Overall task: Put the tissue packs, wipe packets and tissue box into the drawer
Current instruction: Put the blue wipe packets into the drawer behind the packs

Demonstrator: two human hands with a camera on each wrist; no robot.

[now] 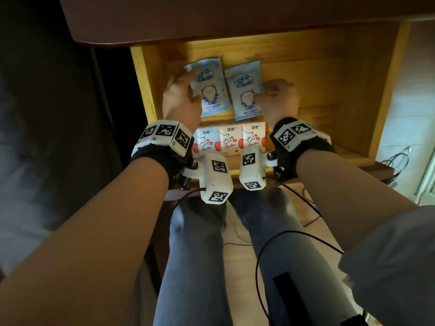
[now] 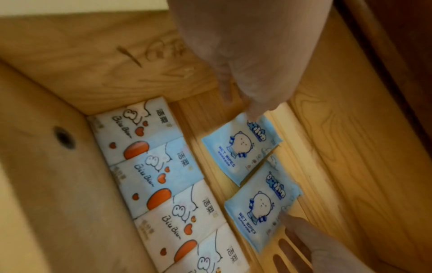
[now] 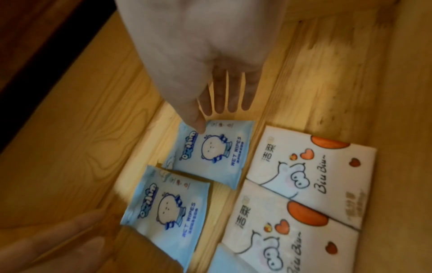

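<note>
Two wipe packets (image 1: 226,90) lie between the hands, left (image 1: 180,97) and right (image 1: 280,97), whose relaxed fingers touch their outer edges.

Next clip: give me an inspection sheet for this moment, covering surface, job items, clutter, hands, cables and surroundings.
Surface: open light wooden drawer under a dark brown tabletop.
Job's things: two pale blue wet wipe packets lie side by side; a row of white tissue packs with red hearts sits at the drawer front. Tissue box: not seen.
Clutter: nothing seen.
Grippers: left hand touches the left packet, fingers relaxed; right hand touches the right packet at its outer edge, fingers straight.
Cables: black cables run from the wrist rigs over the lap.
Surroundings: pale floor, person's grey trousers.
</note>
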